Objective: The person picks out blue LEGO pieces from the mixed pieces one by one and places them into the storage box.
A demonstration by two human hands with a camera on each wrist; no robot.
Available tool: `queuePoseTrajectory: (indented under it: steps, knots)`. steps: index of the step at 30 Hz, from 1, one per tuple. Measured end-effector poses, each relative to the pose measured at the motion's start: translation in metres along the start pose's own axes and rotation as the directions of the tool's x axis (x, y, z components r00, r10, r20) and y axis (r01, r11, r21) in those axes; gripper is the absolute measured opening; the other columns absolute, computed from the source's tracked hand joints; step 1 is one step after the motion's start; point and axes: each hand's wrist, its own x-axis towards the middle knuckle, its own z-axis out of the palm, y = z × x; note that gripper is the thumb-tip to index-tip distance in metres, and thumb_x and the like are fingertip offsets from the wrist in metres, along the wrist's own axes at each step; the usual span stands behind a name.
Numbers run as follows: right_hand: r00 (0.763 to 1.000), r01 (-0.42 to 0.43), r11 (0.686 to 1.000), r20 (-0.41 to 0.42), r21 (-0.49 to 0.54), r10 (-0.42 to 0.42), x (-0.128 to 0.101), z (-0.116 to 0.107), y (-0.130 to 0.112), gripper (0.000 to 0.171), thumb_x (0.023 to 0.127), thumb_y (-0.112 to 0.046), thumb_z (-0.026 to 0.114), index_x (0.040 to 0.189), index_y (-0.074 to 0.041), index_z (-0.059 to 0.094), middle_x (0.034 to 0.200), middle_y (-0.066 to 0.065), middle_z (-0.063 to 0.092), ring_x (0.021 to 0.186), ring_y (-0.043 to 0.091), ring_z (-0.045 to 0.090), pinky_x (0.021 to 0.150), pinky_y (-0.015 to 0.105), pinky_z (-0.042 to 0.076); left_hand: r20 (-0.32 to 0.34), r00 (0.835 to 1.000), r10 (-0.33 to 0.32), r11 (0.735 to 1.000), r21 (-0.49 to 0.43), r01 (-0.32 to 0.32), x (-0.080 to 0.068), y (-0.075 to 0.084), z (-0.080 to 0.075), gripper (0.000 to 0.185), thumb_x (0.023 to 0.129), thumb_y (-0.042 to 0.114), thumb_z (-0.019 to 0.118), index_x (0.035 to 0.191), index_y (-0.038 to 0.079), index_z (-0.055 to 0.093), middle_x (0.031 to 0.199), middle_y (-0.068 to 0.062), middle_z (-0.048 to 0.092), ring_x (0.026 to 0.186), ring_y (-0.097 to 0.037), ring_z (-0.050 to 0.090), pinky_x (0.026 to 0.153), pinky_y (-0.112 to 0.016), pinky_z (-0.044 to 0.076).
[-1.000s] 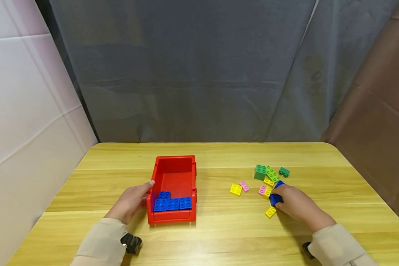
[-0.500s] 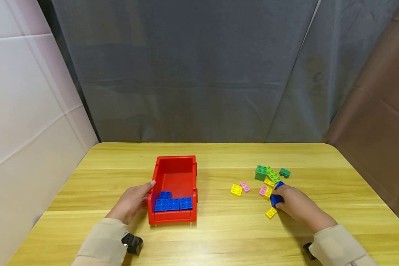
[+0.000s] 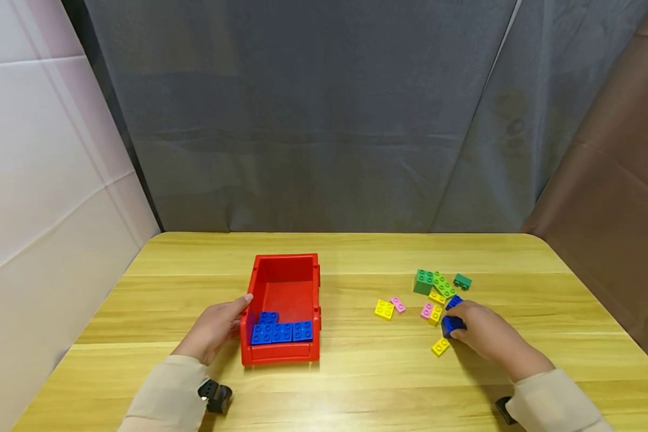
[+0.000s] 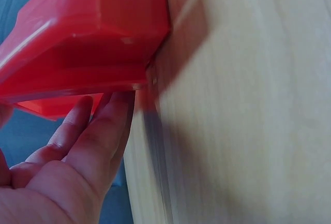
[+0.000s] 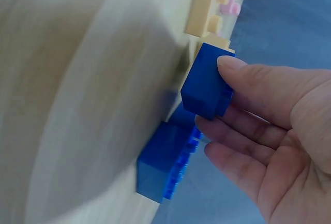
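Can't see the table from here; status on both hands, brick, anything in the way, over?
Left hand holding red bin. Right hand pinching blue brick. Second blue brick and yellow brick close by, possible snags.

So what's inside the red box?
Four blue bricks are in the red box: three in a row at the near end, one behind the left one. Beyond them, bare red floor shows. I can't see what's under the bricks.

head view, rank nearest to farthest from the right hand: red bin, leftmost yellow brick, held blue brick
1. Held blue brick, pinched in the right hand
2. Leftmost yellow brick, out to the hand's left
3. Red bin, farthest left
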Motion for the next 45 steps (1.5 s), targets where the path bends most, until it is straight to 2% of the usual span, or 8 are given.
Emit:
queuePoseTrajectory:
  steps: [3, 10, 17, 25, 33, 38, 45]
  knots:
    - [1.0, 0.01, 1.0, -0.019, -0.009, -0.01, -0.002, -0.003, -0.002, 0.034, 0.082, -0.007, 0.075, 0.113, 0.004, 0.065, 0.114, 0.023, 0.064, 0.109, 0.043, 0.059, 0.089, 0.054, 0.05, 0.001, 1.0, 0.003, 1.0, 0.003, -0.003, 0.0, 0.0, 0.0, 0.077, 0.098, 0.05, 0.045, 0.139, -0.014, 0.037, 0.14, -0.031, 0.042, 0.128, -0.045, 0.042, 0.108, -0.051, 0.035]
    - [0.992, 0.09, 0.995, -0.087, -0.038, -0.093, -0.006, -0.01, -0.008, 0.035, 0.081, -0.009, 0.076, 0.112, 0.003, 0.066, 0.11, 0.019, 0.065, 0.104, 0.037, 0.062, 0.085, 0.048, 0.053, 0.002, 1.0, 0.003, 1.0, -0.006, -0.003, 0.0, -0.001, 0.0, 0.077, 0.098, 0.05, 0.045, 0.14, -0.014, 0.036, 0.141, -0.031, 0.04, 0.129, -0.045, 0.04, 0.109, -0.051, 0.034]
    - [0.991, 0.094, 0.996, -0.098, -0.007, -0.094, -0.011, -0.019, -0.021, 0.033, 0.084, -0.012, 0.074, 0.113, 0.002, 0.066, 0.118, 0.023, 0.061, 0.117, 0.046, 0.053, 0.091, 0.055, 0.048, 0.007, 1.0, -0.021, 1.0, 0.0, 0.021, -0.002, 0.0, -0.001, 0.08, 0.097, 0.054, 0.045, 0.142, -0.011, 0.035, 0.145, -0.029, 0.037, 0.132, -0.045, 0.037, 0.109, -0.052, 0.033]
    - [0.984, 0.128, 0.992, -0.128, 0.011, -0.125, -0.015, -0.029, -0.042, 0.034, 0.085, -0.014, 0.073, 0.115, 0.0, 0.066, 0.114, 0.014, 0.063, 0.105, 0.032, 0.062, 0.088, 0.048, 0.052, 0.007, 0.999, -0.036, 0.999, 0.003, 0.036, -0.001, 0.001, -0.001, 0.08, 0.096, 0.055, 0.045, 0.142, -0.01, 0.034, 0.146, -0.029, 0.035, 0.133, -0.045, 0.035, 0.109, -0.051, 0.034]
    - [0.956, 0.229, 0.973, -0.19, 0.013, -0.222, -0.014, -0.036, -0.068, 0.036, 0.085, -0.013, 0.074, 0.117, -0.001, 0.065, 0.116, 0.011, 0.064, 0.108, 0.03, 0.061, 0.088, 0.045, 0.053, 0.001, 1.0, -0.031, 1.0, 0.006, 0.031, -0.001, 0.0, -0.002, 0.08, 0.096, 0.055, 0.045, 0.141, -0.01, 0.036, 0.144, -0.028, 0.037, 0.132, -0.045, 0.035, 0.11, -0.051, 0.034]
    - [0.939, 0.279, 0.96, -0.22, 0.039, -0.264, -0.012, -0.037, -0.084, 0.035, 0.086, -0.014, 0.072, 0.119, -0.003, 0.064, 0.115, 0.007, 0.063, 0.103, 0.024, 0.062, 0.084, 0.039, 0.055, -0.002, 1.0, -0.027, 1.0, 0.007, 0.027, -0.001, 0.001, -0.001, 0.079, 0.096, 0.055, 0.045, 0.141, -0.009, 0.037, 0.144, -0.028, 0.038, 0.131, -0.044, 0.036, 0.11, -0.051, 0.034]
    - [0.925, 0.318, 0.947, -0.236, 0.057, -0.296, -0.007, -0.033, -0.106, 0.035, 0.087, -0.015, 0.071, 0.12, -0.005, 0.065, 0.118, 0.007, 0.063, 0.11, 0.026, 0.06, 0.089, 0.041, 0.053, -0.009, 1.0, -0.013, 1.0, 0.005, 0.013, -0.003, 0.0, 0.0, 0.078, 0.097, 0.054, 0.046, 0.14, -0.01, 0.038, 0.142, -0.028, 0.04, 0.13, -0.044, 0.038, 0.109, -0.052, 0.035]
